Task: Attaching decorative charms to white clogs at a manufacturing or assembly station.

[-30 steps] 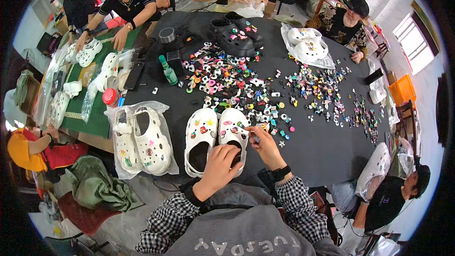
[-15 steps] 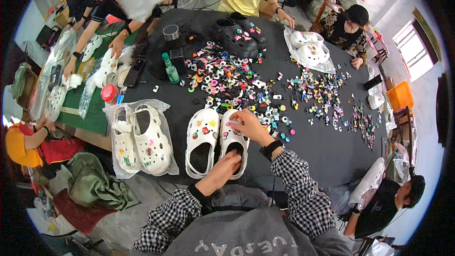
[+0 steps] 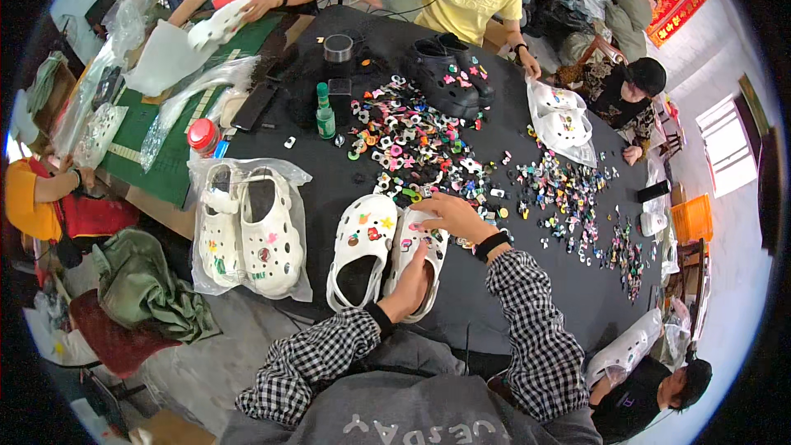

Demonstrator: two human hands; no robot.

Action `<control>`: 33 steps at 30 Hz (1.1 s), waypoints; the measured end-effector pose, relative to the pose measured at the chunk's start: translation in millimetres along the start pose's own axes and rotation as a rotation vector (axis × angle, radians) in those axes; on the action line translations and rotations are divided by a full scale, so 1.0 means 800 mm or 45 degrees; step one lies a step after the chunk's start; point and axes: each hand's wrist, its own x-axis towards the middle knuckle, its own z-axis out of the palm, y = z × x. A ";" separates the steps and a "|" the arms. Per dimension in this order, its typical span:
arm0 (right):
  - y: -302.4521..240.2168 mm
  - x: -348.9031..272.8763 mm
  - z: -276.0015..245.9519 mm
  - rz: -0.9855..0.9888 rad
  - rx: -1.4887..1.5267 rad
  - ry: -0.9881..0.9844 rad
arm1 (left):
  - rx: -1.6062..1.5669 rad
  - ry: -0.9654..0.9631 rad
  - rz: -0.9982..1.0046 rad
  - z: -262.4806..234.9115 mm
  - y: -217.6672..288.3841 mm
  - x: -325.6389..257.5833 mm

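Two white clogs stand side by side before me at the near table edge. The left-hand clog (image 3: 360, 235) has colourful charms on its toe and nothing touching it but its neighbour. My left hand (image 3: 408, 287) grips the right-hand clog (image 3: 404, 241) at its foot opening, thumb up along the upper, some fingers hidden inside. My right hand (image 3: 457, 218) lies across that clog's toe with its fingers bent over it; whether a small charm is under them I cannot make out. Several charms show on the upper between my hands.
Loose charms (image 3: 412, 144) spread over the black table (image 3: 511, 297). A bagged pair of white clogs (image 3: 272, 239) lies left, near a red-lidded jar (image 3: 202, 136) and a green bottle (image 3: 325, 115). Black clogs (image 3: 449, 86) and another bagged pair (image 3: 564, 119) stand farther off. Co-workers sit around.
My view has shifted slightly. My left hand has turned so its thumb lies up on the clog; my right hand's fingers have moved from a pinch on the upper to the toe.
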 end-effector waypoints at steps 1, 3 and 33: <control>0.001 0.004 -0.001 -0.021 0.036 0.001 | -0.118 0.153 0.061 0.006 0.000 0.003; -0.004 0.016 -0.008 -0.019 0.083 -0.069 | 0.602 0.064 0.212 -0.039 -0.010 0.008; -0.019 -0.106 0.010 0.622 1.830 0.246 | 0.002 0.018 -0.054 -0.036 -0.012 0.000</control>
